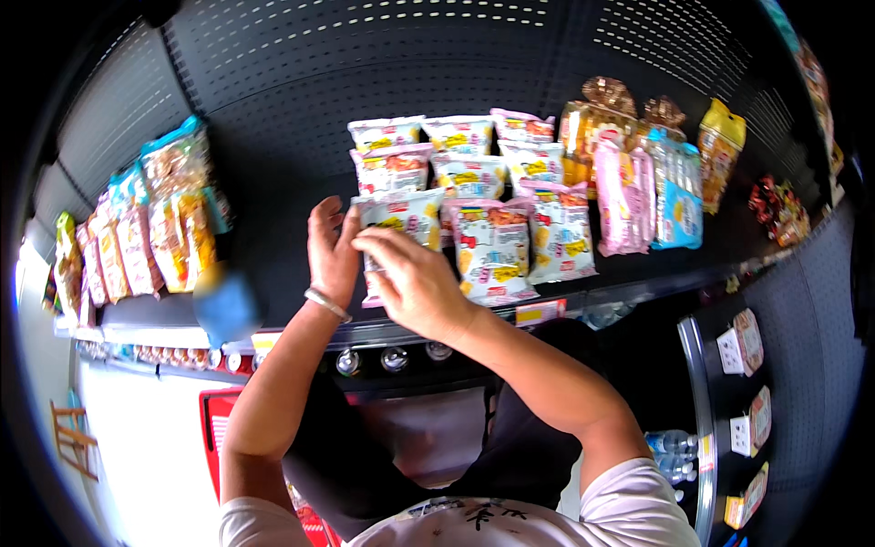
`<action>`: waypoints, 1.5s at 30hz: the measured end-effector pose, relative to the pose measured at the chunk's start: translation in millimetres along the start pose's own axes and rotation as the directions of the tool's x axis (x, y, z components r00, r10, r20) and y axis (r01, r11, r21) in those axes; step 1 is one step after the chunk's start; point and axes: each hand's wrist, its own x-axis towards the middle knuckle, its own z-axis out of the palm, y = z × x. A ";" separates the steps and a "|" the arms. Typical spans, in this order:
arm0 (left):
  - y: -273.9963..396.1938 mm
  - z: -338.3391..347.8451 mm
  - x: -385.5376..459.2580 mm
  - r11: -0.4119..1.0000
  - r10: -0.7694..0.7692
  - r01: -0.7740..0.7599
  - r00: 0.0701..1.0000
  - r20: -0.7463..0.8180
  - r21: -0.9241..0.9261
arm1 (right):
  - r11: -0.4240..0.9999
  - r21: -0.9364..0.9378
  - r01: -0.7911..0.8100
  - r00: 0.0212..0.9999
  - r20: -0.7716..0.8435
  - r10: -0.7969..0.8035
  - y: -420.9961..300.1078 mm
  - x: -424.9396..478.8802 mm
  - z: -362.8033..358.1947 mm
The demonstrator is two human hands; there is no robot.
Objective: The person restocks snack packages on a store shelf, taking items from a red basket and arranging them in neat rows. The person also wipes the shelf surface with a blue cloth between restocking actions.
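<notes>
My left hand [332, 249], with a silver bangle on its wrist, is at the left edge of a white and pink snack bag [413, 212] in the front row. Its thumb is apart from its curled fingers. Across the lower front of that same bag lies my right hand [424, 290], fingers spread, their tips close to my left thumb. How firmly either hand touches the bag is hidden. Another upright snack bag [493, 246] stands just right of my right hand, and a third one [560, 232] is beside it. More bags [468, 176] stand in rows behind.
Bagged snacks [181, 232] line the left of the black shelf [287, 287]. A blurred blue object [229, 308] sits near its front edge. Pink packs [623, 198], blue packs [677, 195] and golden bags [591, 130] stand right. Can tops [394, 359] show below; a red crate [217, 424] is lower left.
</notes>
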 end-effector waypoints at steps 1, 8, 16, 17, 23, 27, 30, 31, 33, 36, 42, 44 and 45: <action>8.3 5.3 -4.1 0.997 -0.014 0.014 1.000 0.001 -0.080 | 1.000 0.009 -0.011 1.000 -0.006 0.011 3.0 -0.6 0.4; 31.3 4.0 -7.0 0.995 0.008 -0.002 0.998 0.059 -0.098 | 0.997 0.066 -0.048 0.999 0.015 0.047 1.2 -0.2 3.7; 57.8 -0.9 -12.1 0.973 -0.131 0.147 0.987 0.097 -0.180 | 0.991 0.132 -0.014 1.000 0.015 0.012 -0.6 -2.1 12.3; 60.7 -1.4 -12.4 0.972 -0.139 0.154 0.986 0.095 -0.178 | 0.992 0.122 -0.011 1.000 0.019 0.008 -3.1 -1.7 11.0; 56.6 -7.5 -10.5 0.967 -0.155 0.170 0.984 0.091 -0.191 | 0.992 0.121 0.041 0.999 0.021 -0.044 -9.6 -6.4 18.2; 55.9 -7.9 -10.1 0.967 -0.162 0.175 0.983 0.083 -0.186 | 0.996 0.060 0.067 0.997 0.028 -0.069 -12.6 -10.1 19.8; 55.5 -10.1 -10.5 0.956 -0.194 0.205 0.978 0.074 -0.208 | 0.995 0.044 0.088 0.995 0.039 -0.090 -16.2 -10.5 20.6; 53.7 -11.7 -9.8 0.954 -0.211 0.222 0.975 0.073 -0.201 | 0.995 0.048 0.088 0.995 0.041 -0.090 -17.3 -10.9 22.0; 50.3 -16.1 -7.5 0.949 -0.246 0.255 0.967 0.072 -0.185 | 0.994 0.057 0.088 0.995 0.043 -0.091 -20.2 -11.8 25.4; 54.8 -19.7 -6.8 0.931 -0.304 0.313 0.950 0.077 -0.189 | 0.994 0.073 0.082 0.995 0.057 -0.086 -22.3 -15.3 29.3; 29.5 -13.1 10.9 0.886 -0.366 0.385 0.923 0.122 -0.257 | 0.993 0.116 -0.007 0.993 0.121 -0.008 -26.6 -22.4 20.3; 18.6 -21.2 16.1 0.879 -0.356 0.362 0.931 0.080 -0.310 | 0.970 0.244 0.023 0.994 0.098 -0.048 -25.5 -19.7 27.2; 16.3 -35.8 18.1 0.862 -0.392 0.396 0.917 0.078 -0.317 | 0.973 0.198 0.120 0.992 0.021 -0.127 -25.4 -21.1 32.5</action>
